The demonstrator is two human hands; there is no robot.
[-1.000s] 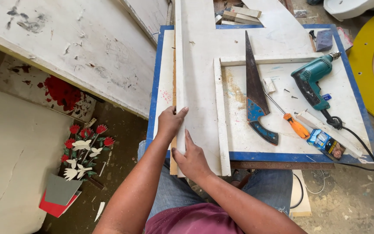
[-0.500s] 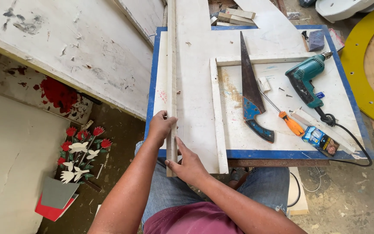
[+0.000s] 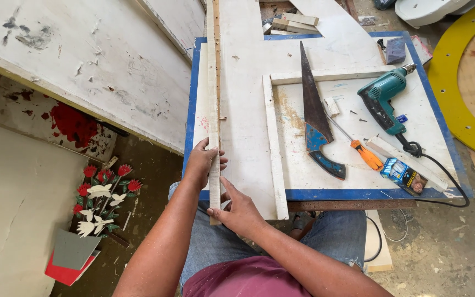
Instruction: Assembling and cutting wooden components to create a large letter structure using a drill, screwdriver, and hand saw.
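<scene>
Both hands [image 3: 224, 184] gripping wooden strip [image 3: 214, 99], pointing away

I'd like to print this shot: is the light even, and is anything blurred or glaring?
Head view: soft, even daylight; the left hand, right hand and thin wooden strip look sharp; the white board is bright but keeps its detail; the saw casts only a faint shadow; edges bend slightly.

Bright even daylight, soft shadows, sharp
</scene>
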